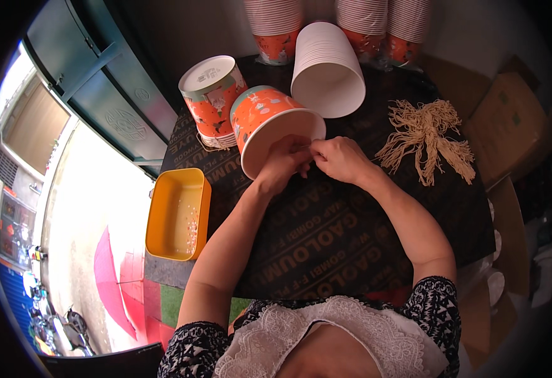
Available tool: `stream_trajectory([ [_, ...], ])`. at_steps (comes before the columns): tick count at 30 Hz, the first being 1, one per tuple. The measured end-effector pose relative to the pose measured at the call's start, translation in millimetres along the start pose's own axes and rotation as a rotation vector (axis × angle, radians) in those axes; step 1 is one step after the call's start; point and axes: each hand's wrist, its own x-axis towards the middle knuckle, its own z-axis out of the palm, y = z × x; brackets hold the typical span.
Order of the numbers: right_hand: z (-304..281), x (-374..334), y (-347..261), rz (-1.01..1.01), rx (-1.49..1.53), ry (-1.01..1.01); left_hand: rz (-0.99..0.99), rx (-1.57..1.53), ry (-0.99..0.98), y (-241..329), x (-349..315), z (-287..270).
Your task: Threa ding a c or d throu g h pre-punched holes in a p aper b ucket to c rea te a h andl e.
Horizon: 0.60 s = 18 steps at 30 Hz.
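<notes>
Nearest are the white lace collar [376, 327] and the black-and-white patterned sleeves [436, 309] of the person, whose bare forearms reach over a dark table [313, 252] with pale print on it. Near the left forearm, at the table's left edge, stands a yellow box [169, 211] with small pale bits gathered along the right part of its floor. Farther in, an orange paper bucket [271, 127] lies tipped on the table, its white mouth turned toward the person. The left hand [281, 164] is at that mouth, its fingers bent and partly inside; whether they pinch anything, I cannot tell. The right hand [341, 159] is just beside it at the right side of the rim, fingers curled, thumb and forefinger pressed together; anything between them is too small to make out. To the right lies a loose bundle of tan strings [428, 142]. Behind the tipped bucket, an upside-down stack of orange buckets [211, 101] stands at left, and a stack of white buckets [328, 72] lies on its side at right. Beyond are wrapped stacks [273, 34] of orange buckets, and a cardboard box [509, 129] at far right. Past a dark green door [115, 104] at left, a red umbrella [110, 286] and a motorbike [68, 331] are outside.
</notes>
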Motion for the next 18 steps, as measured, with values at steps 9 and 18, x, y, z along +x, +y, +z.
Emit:
stream_trajectory([
  [9,-9,-7,-25,-0.103,-0.069,-0.005,0.041,0.006,0.021,-10,5,0],
  [18,-33,-58,-120,-0.438,-0.263,-0.363,0.017,0.002,0.033,-5,2,0],
])
